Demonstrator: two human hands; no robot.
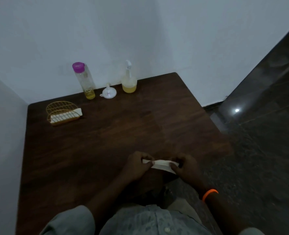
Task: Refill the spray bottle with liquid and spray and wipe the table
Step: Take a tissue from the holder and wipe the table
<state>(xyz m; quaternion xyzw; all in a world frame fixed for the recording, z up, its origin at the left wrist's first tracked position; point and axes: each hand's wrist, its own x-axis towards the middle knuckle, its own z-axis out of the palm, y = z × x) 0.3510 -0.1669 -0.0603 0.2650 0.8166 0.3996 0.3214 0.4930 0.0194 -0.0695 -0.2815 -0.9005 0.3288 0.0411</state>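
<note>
Your left hand and right hand meet over the near edge of the dark wooden table, and both pinch a folded white tissue stretched between them. Your left fingers clench one end, with the thumb pressed on top; your right fingers grip the other end, and the paper's loose corner hangs just below them. An orange band circles your right wrist.

Well beyond your fingertips, at the far edge by the wall, the spray bottle stands upright, holding some yellow liquid. To its left a white funnel rests mouth down, then a clear bottle with a purple cap. Far out past your left fingers sits a gold wire holder with white tissues in it.
</note>
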